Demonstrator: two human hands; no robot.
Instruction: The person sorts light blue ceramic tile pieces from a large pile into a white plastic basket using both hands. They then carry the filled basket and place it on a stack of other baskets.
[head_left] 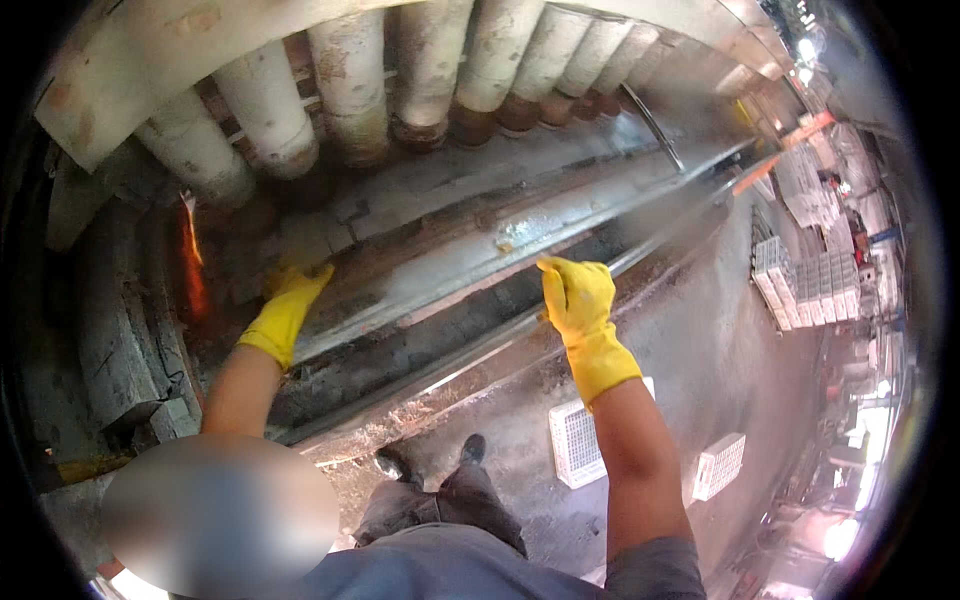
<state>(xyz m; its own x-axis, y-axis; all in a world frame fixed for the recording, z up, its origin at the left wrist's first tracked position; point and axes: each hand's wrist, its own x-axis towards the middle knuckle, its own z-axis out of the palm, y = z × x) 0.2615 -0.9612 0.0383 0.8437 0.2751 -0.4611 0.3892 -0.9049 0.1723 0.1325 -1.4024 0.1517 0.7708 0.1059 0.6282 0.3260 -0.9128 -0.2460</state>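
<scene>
My left hand [286, 312], in a yellow rubber glove, reaches over the left part of a long, wet metal trough [450, 270]. Its thumb stands apart from the fingers, whose tips are blurred by haze. On the near side of the trough, my right hand [581, 302], gloved the same way, is closed with the fingers curled in. What it grips, if anything, is hidden. A small yellowish lump [506, 246] lies on the trough's metal surface between the two hands.
Thick grey cylinders [352, 85] hang in a row overhead. An orange glow [193, 260] burns at the far left. A thin rod [655, 128] leans at the back. White plastic crates [575, 445] lie on the floor; stacked crates [806, 285] stand at right.
</scene>
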